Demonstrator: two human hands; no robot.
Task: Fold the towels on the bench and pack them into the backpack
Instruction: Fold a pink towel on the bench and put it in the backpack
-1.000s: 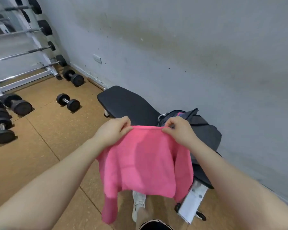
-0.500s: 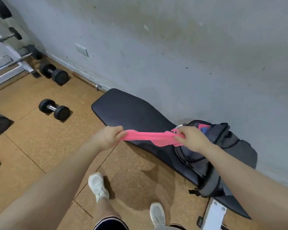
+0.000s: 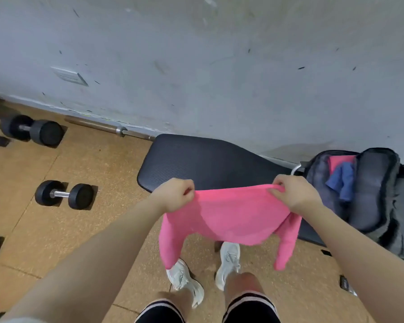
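Gym floor by a grey wall (image 3: 219, 66), black bench (image 3: 203, 162) ahead. Both arms outstretched: left hand (image 3: 175, 197) and right hand (image 3: 294, 194) each pinch the pink towel (image 3: 229, 217) by its top edge, hanging over the bench's near edge. Open backpack (image 3: 371, 190) on bench, right. Dumbbells (image 3: 64, 194) left, well apart.

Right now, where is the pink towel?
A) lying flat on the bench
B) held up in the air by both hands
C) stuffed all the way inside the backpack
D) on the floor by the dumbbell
B: the left hand and right hand each pinch the top edge of the pink towel, which hangs in front of the bench.
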